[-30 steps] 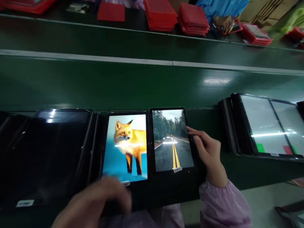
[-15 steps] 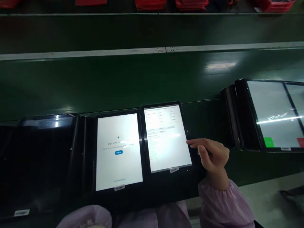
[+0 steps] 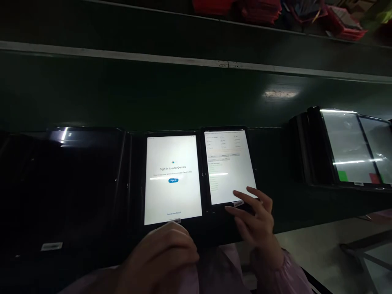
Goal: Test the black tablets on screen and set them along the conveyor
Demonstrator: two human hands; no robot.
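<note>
Two lit tablets stand side by side in front of me. The left tablet [image 3: 174, 198] reads "Sign in to use Gemini" above a blue button. On the right tablet [image 3: 229, 181] are tick boxes, grey buttons and green lines of text. My right hand [image 3: 257, 218] has its fingers spread over that tablet's lower edge and label; whether they touch it I cannot tell. My left hand [image 3: 162, 255] is closed, fingers curled, just below the left tablet's bottom edge. Anything inside that hand is hidden.
Dark-screened tablets [image 3: 82, 192] lie to the left. At the right, more tablets [image 3: 347, 147] lean in a row, with green and red patches on a screen. Red stacked items [image 3: 259, 10] sit on the far shelf. Behind the tablets runs a green surface [image 3: 171, 94].
My left hand has risen into view below the left tablet. My right hand has moved from the right tablet's side to its lower edge, fingers spreading. The view has shifted and tilted.
</note>
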